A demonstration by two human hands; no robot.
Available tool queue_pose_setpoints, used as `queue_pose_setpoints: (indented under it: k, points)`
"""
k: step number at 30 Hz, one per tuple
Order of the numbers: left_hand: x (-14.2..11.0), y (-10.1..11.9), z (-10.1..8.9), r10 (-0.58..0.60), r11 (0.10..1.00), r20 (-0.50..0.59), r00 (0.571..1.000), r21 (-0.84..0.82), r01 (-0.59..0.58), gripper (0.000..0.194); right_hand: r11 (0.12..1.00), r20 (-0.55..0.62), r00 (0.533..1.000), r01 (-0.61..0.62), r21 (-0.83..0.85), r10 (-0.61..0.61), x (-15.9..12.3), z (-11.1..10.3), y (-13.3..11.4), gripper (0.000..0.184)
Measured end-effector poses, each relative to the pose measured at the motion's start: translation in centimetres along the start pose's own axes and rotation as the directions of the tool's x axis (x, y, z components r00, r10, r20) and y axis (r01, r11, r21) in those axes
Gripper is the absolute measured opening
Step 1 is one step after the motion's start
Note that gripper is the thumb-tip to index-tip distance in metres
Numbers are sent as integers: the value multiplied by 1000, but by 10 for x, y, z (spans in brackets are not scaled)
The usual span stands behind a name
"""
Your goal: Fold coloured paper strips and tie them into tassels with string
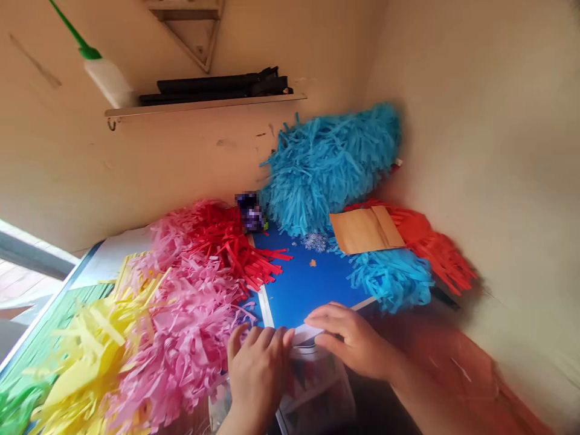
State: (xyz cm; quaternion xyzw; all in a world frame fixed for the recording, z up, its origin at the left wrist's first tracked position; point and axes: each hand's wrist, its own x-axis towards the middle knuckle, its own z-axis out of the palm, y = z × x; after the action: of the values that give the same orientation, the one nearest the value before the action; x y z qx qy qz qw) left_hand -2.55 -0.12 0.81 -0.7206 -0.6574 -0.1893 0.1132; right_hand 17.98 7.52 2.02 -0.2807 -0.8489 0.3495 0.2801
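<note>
Blue tabletop (308,290) with pink paper fringe (181,326)

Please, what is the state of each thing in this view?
Left hand, fingers bent, touching the clear plastic packet.
Right hand, resting on the packet's white top edge.
Blue fringed paper, heaped against the wall.
Pink fringed paper, piled loosely.
Brown paper envelope, lying flat, flap folded.

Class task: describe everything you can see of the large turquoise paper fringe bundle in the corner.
The large turquoise paper fringe bundle is a shaggy mass of many narrow, crinkled strips with a matte, tissue-like look. It lies heaped in the corner against the cream wall, its strips pointing in many directions. Its lower edge reaches the blue board, and a tan folded paper lies just beside it. Its outline looks slightly blurred.
</note>
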Motion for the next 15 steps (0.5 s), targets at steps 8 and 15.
queue_pose_setpoints:
  k: [8,15]
  points:
    - [27,4,-8,431,892,282,857,11,-452,44,940,-261,958,-21,341,116,-20,23,10,54]
    - [33,2,-8,353,906,297,887,130,-403,27,835,-331,827,-267,481,455,-45,63,28,71]
